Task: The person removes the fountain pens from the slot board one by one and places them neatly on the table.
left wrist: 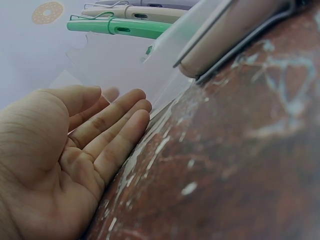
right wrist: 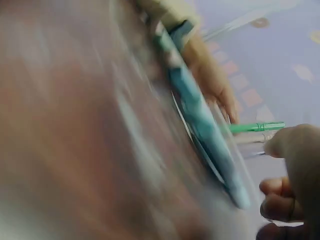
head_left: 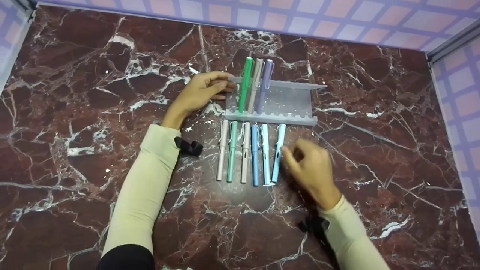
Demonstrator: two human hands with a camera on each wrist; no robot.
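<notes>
A clear plastic pen stand [head_left: 287,99] with notched edges holds a green pen [head_left: 245,84], a beige pen [head_left: 255,86] and a purple pen [head_left: 265,86] in its left slots. At the stand's left end, my left hand [head_left: 204,90] pinches its edge between thumb and forefinger, the forefinger showing through the clear panel in the left wrist view. My right hand [head_left: 311,168] is just right of a light-blue pen [head_left: 278,153], its fingers loosely bent. The right wrist view is blurred but shows a gap between thumb and fingers [right wrist: 280,207], with nothing held.
In front of the stand, several capped pens lie side by side: a pinkish one [head_left: 222,150], a teal one [head_left: 232,152], a taupe one [head_left: 245,152], a blue one [head_left: 255,155] and another light-blue one [head_left: 266,153]. Checked panels [head_left: 255,17] border the dark red marbled table [head_left: 75,150].
</notes>
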